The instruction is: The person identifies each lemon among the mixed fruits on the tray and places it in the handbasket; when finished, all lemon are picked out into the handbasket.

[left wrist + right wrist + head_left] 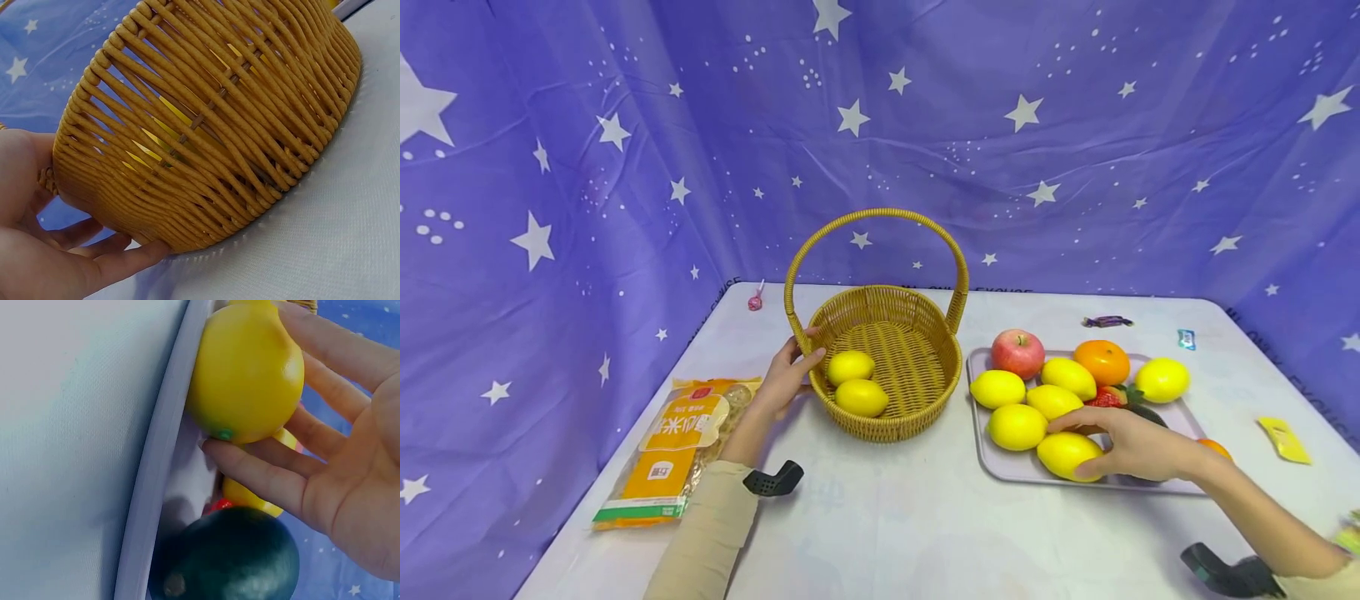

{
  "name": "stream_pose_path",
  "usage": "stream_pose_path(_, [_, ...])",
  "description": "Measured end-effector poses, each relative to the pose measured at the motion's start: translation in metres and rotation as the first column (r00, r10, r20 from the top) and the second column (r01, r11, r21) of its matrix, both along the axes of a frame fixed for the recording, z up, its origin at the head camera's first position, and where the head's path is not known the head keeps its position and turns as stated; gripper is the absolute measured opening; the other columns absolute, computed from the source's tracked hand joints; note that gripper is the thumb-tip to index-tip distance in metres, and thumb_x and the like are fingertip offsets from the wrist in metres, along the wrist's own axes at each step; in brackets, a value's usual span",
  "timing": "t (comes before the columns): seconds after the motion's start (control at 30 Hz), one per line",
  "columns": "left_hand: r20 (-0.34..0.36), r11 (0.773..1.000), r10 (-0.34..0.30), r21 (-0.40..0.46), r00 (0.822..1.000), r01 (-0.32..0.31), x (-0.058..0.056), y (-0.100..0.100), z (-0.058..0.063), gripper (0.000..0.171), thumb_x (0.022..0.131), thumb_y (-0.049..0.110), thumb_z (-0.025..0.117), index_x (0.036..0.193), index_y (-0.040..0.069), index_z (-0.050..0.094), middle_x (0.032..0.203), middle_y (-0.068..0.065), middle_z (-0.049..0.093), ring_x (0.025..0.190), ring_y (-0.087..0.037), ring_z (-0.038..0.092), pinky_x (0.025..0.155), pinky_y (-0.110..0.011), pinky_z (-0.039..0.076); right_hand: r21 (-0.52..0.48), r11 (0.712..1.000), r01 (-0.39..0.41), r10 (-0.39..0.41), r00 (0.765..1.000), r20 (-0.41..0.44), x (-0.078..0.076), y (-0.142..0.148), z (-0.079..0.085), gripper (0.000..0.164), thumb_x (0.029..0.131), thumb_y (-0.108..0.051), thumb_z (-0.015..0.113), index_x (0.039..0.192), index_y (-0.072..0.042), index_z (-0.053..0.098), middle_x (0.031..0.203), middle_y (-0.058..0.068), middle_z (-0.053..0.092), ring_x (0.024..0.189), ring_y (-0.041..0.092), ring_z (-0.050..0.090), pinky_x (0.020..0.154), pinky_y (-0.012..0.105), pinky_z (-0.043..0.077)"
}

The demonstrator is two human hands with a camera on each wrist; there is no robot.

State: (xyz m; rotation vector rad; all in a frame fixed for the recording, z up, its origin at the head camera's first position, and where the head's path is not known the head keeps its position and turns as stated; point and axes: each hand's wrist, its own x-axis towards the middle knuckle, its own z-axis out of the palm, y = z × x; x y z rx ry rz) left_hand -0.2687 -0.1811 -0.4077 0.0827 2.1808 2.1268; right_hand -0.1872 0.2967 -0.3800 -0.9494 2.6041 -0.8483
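Observation:
With my left hand [786, 379] I hold the left side of a wicker basket [917, 367], which has a tall hoop handle. In the left wrist view my fingers lie along the woven wall [206, 137]. Two lemons, one behind [851, 367] and one in front [862, 398], rest inside at the left. My right hand [1138, 446] reaches over a pale tray [1000, 477], thumb and fingers around the front lemon [1067, 456]. In the right wrist view this lemon [247, 375] is beside the tray rim, with a dark green fruit [231, 556] near my hand.
Several more lemons, a red apple [1018, 354], an orange [1102, 362] and a strawberry [1107, 397] crowd the tray. A food packet [681, 446] lies at left. Small sweets lie around, including a lollipop [756, 302] and a yellow packet [1285, 439]. A starry curtain stands behind.

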Motion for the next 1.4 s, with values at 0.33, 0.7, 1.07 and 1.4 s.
stream_pose_path(0.33, [0.006,1.000,0.008,0.004,1.000,-0.008,-0.001,-0.001,-0.002,0.051,0.102,0.015,0.049,0.149,0.009,0.031,0.150,-0.022,0.028,0.124,-0.044,0.043,0.091,-0.056,0.047,-0.014,1.000,0.014,-0.014,1.000,-0.008,-0.001,0.001,0.005,0.048,0.083,-0.034,0.077,0.123,-0.012,0.064,0.119,0.003,0.064,0.093,0.007,0.055,0.079,0.029,0.051])
stream_pose_path(0.7, [0.014,1.000,0.013,0.003,1.000,-0.013,0.001,-0.002,-0.001,0.051,0.102,0.016,0.049,0.150,0.010,0.030,0.152,-0.021,0.027,0.125,-0.043,0.042,0.092,-0.057,0.046,-0.222,0.959,0.174,-0.111,0.957,0.269,-0.022,-0.023,0.052,0.053,0.091,-0.017,0.069,0.138,-0.004,0.050,0.137,0.023,0.046,0.105,0.026,0.060,0.082,0.032,0.055])
stream_pose_path(1.07, [0.010,1.000,0.006,-0.002,1.000,-0.006,0.000,-0.001,-0.002,0.050,0.102,0.016,0.050,0.149,0.011,0.032,0.151,-0.021,0.028,0.125,-0.044,0.042,0.092,-0.058,0.046,-0.376,0.915,0.146,0.022,0.913,0.408,-0.057,-0.113,0.050,0.057,0.090,-0.019,0.070,0.141,-0.008,0.048,0.141,0.015,0.046,0.115,0.032,0.056,0.086,0.045,0.053])
stream_pose_path(1.4, [0.013,1.000,0.013,-0.016,1.000,-0.012,0.000,-0.001,-0.001,0.051,0.102,0.016,0.050,0.149,0.012,0.032,0.151,-0.021,0.028,0.125,-0.044,0.043,0.088,-0.054,0.050,-0.279,0.958,-0.067,0.166,0.923,0.346,-0.084,-0.197,0.027,0.051,0.088,-0.025,0.074,0.134,-0.011,0.058,0.134,0.004,0.056,0.122,0.026,0.050,0.099,0.041,0.045])
